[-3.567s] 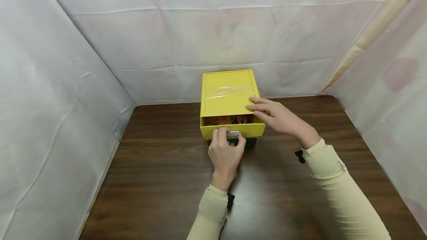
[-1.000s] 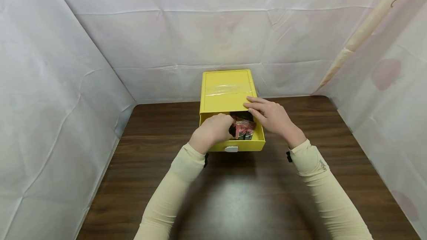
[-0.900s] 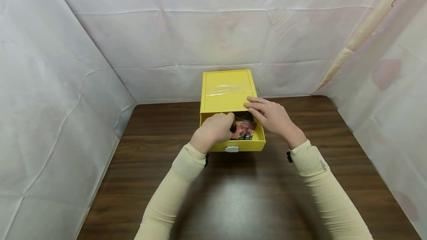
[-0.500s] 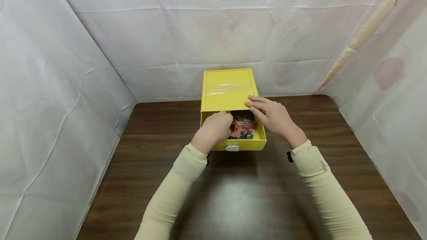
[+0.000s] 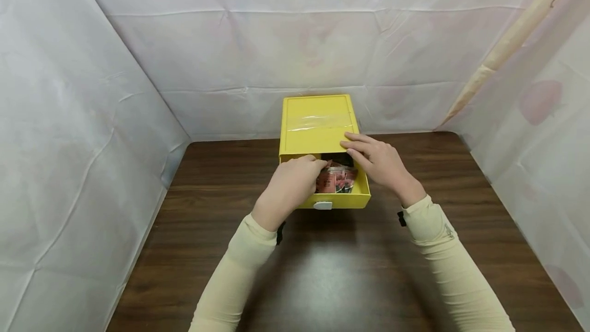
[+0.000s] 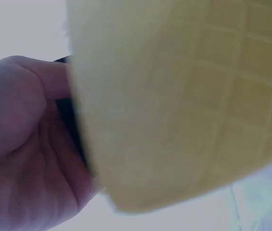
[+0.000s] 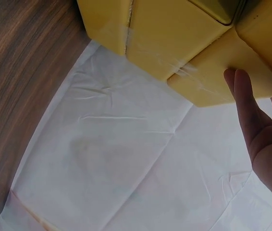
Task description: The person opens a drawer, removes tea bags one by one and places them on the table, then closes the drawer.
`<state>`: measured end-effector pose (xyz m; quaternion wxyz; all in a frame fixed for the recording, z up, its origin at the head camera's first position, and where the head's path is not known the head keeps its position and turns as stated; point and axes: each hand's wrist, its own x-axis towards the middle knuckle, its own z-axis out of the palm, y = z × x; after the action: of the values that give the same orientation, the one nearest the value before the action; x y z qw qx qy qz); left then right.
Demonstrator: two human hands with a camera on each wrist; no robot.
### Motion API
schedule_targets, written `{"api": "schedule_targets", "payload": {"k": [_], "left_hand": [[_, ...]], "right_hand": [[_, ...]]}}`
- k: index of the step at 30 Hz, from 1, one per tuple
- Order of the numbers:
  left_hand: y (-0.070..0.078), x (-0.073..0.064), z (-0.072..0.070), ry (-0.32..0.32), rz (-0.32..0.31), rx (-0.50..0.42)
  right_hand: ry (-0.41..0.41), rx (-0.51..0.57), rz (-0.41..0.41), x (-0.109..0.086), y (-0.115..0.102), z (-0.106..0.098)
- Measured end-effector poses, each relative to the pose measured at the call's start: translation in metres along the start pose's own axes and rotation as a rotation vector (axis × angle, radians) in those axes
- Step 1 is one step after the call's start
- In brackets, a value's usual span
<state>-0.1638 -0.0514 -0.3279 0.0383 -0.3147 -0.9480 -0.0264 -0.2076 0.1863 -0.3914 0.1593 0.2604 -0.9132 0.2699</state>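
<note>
A yellow drawer box (image 5: 318, 140) stands at the back of the table, its yellow drawer (image 5: 348, 202) pulled out toward me. My left hand (image 5: 288, 186) reaches into the drawer's left side, with its thumb by the pink-and-black clear-wrapped packets (image 5: 335, 181). Its other fingers are hidden in the head view. In the left wrist view the yellow drawer front (image 6: 174, 120) covers the fingertips, and a dark strip (image 6: 71, 125) shows between thumb and fingers. My right hand (image 5: 380, 163) rests relaxed fingers on the box's top right edge.
A white handle (image 5: 322, 205) sits on the drawer front. Clear tape (image 5: 311, 122) crosses the box top. Pale cloth walls (image 5: 258, 55) enclose the brown wooden table (image 5: 216, 193) at the back and both sides.
The drawer has come further out since the earliest frame. My left hand went from its handle to inside it, and lately drew slightly back. The right hand stays on the box.
</note>
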Motion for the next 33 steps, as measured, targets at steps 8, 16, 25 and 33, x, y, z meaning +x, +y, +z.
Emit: {"api": "schedule_targets", "payload": {"k": [8, 16, 25, 33], "left_hand": [[-0.024, -0.031, -0.006, 0.434, -0.008, -0.017], [-0.091, -0.036, 0.03, 0.496, -0.225, -0.039], [-0.143, -0.01, 0.089, 0.275, -0.27, -0.102], [-0.168, 0.035, 0.127, 0.142, -0.245, -0.087]], "right_hand": [[-0.005, 0.01, 0.023, -0.001, 0.001, 0.0], [-0.007, 0.021, 0.041, -0.001, 0.003, 0.001], [-0.013, 0.029, 0.027, 0.001, 0.002, 0.003], [-0.003, 0.032, 0.043, -0.002, 0.001, 0.003]]}}
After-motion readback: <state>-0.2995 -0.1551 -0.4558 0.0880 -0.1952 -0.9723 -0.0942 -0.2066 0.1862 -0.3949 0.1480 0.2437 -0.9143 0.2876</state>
